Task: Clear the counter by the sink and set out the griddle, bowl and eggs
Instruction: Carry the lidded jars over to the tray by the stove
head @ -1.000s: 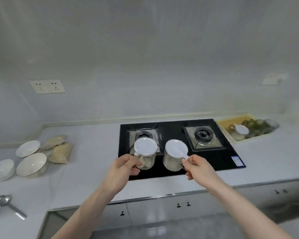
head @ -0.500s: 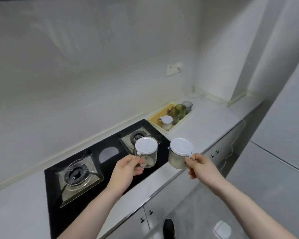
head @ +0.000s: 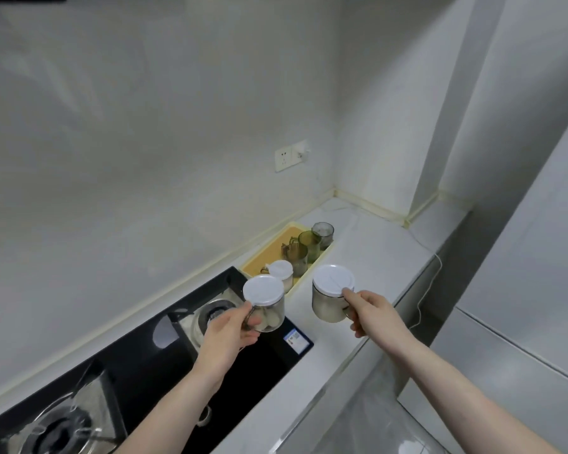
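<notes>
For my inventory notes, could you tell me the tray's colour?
Yellow tray, clearest in the head view.

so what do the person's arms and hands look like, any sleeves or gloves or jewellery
Both forearms are bare all the way to the bottom edge of the picture, with no sleeves in view. The left hand and right hand wear no gloves, and no rings, watch or bracelet show.

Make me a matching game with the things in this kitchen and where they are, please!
Things:
1. jar with pale lumps
2. cloudy jar
3. green glasses
4. wall socket

Places:
a. in the yellow tray
b. held by the left hand
c. on the wall
d. held by the right hand

Pairs: 1-b, 2-d, 3-a, 4-c
</notes>
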Demonstrator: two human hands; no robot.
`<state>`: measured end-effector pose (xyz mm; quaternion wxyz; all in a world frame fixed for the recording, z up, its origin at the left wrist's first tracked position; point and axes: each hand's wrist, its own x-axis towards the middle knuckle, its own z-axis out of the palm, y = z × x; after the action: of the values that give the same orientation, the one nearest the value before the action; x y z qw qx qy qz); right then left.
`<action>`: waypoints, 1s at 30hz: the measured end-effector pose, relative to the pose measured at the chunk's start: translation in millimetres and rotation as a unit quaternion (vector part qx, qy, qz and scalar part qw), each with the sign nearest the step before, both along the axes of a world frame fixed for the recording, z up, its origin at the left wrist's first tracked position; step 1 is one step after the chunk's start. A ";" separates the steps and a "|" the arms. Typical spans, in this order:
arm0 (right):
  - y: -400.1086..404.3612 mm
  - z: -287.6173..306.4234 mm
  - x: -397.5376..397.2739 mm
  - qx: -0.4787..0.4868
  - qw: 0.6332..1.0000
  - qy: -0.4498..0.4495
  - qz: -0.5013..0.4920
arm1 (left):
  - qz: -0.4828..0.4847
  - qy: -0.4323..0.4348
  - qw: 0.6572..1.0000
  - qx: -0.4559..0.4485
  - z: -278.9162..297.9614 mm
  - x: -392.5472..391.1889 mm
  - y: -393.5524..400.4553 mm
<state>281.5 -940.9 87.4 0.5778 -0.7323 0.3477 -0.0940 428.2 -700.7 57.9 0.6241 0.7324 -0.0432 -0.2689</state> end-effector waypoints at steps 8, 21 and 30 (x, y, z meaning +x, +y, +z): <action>-62.9 1.5 54.6 0.023 0.999 -0.030 -0.003 | 0.074 0.012 0.997 0.009 2.7 65.5 -68.8; -173.3 -6.9 217.5 -0.004 0.988 0.021 0.151 | 0.241 0.021 0.970 -0.001 -13.8 170.6 -147.6; -222.6 -13.3 305.0 -0.057 0.970 0.055 0.228 | 0.323 0.063 0.944 0.004 -41.3 208.6 -187.1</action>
<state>586.5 -1163.5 74.1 0.5213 -0.8280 0.1972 0.0611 636.8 -887.8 16.6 0.6760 0.6910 0.2363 -0.0984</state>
